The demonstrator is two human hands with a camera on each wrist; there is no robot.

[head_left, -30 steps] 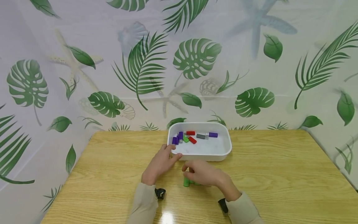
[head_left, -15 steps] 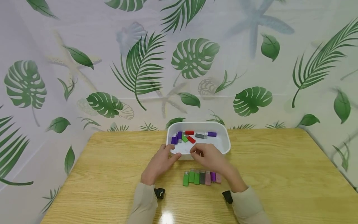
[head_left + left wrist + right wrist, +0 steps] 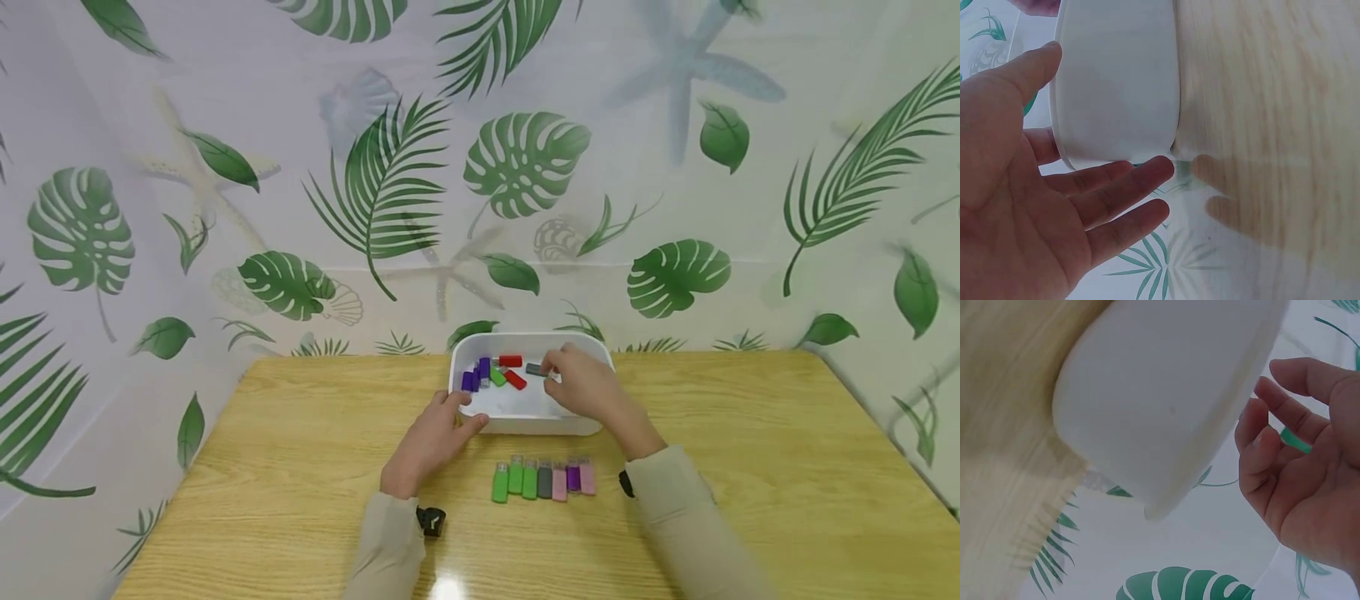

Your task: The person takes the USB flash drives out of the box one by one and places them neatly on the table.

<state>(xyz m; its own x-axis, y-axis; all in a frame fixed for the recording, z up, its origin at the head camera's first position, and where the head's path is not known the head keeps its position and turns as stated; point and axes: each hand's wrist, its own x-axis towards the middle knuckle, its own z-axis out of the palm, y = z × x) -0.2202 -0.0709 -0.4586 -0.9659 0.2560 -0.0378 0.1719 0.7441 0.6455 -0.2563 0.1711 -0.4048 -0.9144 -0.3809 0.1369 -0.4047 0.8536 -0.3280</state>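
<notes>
A white plastic bin (image 3: 532, 425) with loose USB flash drives inside stands near the back of the table. My right hand (image 3: 588, 387) reaches over its right part, thumb and index finger apart beside a grey USB drive (image 3: 535, 369). What lies beneath that hand is hidden in the head view. My left hand (image 3: 429, 437) touches the bin's front left corner, its thumb at the front rim; in the left wrist view its other fingers (image 3: 1125, 187) extend fairly straight by the end wall. Purple drives (image 3: 484, 372), a green drive (image 3: 498, 377) and two red drives (image 3: 515, 380) lie inside the bin.
In front of the bin, several USB drives stand side by side in a row: green ones (image 3: 515, 477) on the left, then a grey one (image 3: 545, 482), pink ones (image 3: 559, 483) and a purple one (image 3: 573, 477). A leaf-patterned cloth (image 3: 450, 200) hangs behind the wooden table (image 3: 300, 467).
My right hand has moved from the row of drives, across the bin's front rim, to its right part, uncovering the row. My left hand has stayed at the bin's corner.
</notes>
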